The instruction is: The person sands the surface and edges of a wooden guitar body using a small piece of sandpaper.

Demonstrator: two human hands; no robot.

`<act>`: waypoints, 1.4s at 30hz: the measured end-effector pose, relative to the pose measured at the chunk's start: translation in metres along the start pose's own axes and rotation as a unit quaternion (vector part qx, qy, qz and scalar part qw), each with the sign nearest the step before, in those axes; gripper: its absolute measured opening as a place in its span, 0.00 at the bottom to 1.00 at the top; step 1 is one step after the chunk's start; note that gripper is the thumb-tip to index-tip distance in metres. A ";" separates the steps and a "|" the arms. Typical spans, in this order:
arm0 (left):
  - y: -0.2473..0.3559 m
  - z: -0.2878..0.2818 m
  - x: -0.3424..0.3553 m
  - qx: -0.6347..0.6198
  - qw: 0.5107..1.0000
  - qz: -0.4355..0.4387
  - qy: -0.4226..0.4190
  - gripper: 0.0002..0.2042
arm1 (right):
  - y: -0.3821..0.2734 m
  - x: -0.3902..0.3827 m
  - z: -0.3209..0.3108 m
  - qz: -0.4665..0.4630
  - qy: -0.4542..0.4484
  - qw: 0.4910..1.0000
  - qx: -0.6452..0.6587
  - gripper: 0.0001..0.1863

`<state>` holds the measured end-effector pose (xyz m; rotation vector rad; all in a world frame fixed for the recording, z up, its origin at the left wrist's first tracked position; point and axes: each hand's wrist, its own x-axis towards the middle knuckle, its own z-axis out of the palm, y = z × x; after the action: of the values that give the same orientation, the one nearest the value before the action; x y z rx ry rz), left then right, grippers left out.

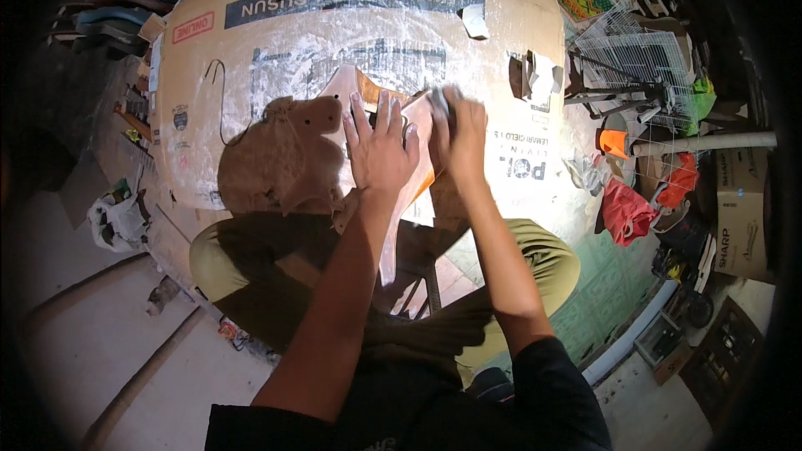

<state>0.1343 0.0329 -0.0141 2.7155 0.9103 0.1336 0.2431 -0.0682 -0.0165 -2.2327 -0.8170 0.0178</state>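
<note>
A reddish-brown wooden piece [423, 129] with pointed horns, shaped like an electric guitar body, lies over the near part of a dusty cardboard sheet. My left hand [380, 146] rests flat on it, fingers spread, holding nothing. At the wood's right edge, my right hand [458, 129] is curled and smeared by motion. Its fingers close on a small grey piece [438, 100] that looks like sandpaper, mostly hidden by the hand. Dark shadow falls to the left of the wood.
White dust covers the printed cardboard [276, 33] in front of my crossed legs [535, 263]. A bent wire hook [220, 104] lies on its left side, with paper scraps [474, 22] farther off. To the right stand a wire rack [639, 54], a red cloth [626, 213] and boxes [741, 225].
</note>
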 end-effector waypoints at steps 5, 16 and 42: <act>-0.001 -0.002 0.002 -0.009 1.000 -0.003 0.001 0.28 | -0.008 -0.021 -0.004 -0.006 0.018 1.000 0.000 0.23; -0.001 -0.002 0.000 0.020 1.000 -0.004 -0.013 0.29 | -0.014 -0.010 -0.001 0.003 0.023 0.999 -0.022 0.22; -0.005 0.003 -0.003 0.013 1.000 -0.004 -0.016 0.29 | 0.002 -0.005 -0.005 -0.027 -0.027 0.999 0.003 0.21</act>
<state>0.1298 0.0345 -0.0185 2.7291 0.9204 0.0755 0.2413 -0.0755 -0.0149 -2.2126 -0.9056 0.0538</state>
